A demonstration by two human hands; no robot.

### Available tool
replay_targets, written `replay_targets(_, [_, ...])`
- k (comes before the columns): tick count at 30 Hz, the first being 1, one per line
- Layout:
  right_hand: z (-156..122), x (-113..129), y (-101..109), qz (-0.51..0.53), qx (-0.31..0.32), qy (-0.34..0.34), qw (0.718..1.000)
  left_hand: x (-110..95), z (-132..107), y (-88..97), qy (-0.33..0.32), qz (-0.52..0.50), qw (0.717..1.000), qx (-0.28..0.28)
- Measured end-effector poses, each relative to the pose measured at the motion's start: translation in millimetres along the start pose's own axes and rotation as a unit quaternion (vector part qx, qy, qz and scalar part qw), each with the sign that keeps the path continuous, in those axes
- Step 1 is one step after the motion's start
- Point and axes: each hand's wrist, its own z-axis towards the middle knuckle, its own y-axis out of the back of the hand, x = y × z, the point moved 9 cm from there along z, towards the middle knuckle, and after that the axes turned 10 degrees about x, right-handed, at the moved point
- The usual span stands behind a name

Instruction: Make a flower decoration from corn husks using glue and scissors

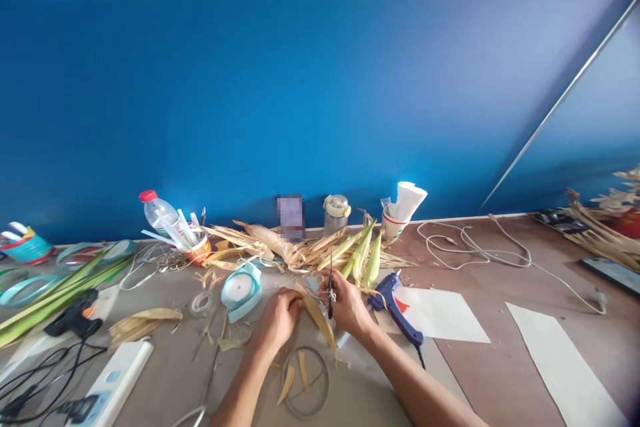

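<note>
My left hand (278,319) is closed in a pinch on one end of a dry corn husk strip (319,317). My right hand (349,307) is closed round small scissors (330,290), which stand upright, blades up, at the strip's upper end. The husk strip runs down between both hands toward a metal ring (305,381) lying on the table below them. Husk slivers lie inside the ring.
A blue glue gun (396,310) lies just right of my right hand, on white paper (440,315). A pale blue ribbon spool (241,288) sits left. Dry husks and green corn (367,260) are piled behind. A power strip (116,380) and cables lie front left.
</note>
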Motion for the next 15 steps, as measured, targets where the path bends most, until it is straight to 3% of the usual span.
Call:
replay_targets(4, [-0.9,-0.6,-1.8,0.019,0.004,0.001,1.0,-5.5,-1.6,-0.5,-0.023,-0.028,0.999,-0.009])
replay_targets(11, [-0.5,-4.5,0.0,0.07,0.006,-0.012,0.997,-30.9,-8.7,-13.8,-0.096,-0.076,0.991,0.053])
replay_targets(15, [-0.1,-4.7,0.5,0.097,0.011,-0.015,0.995,-25.9,-5.5,-8.6,-0.092,-0.109,0.99,0.011])
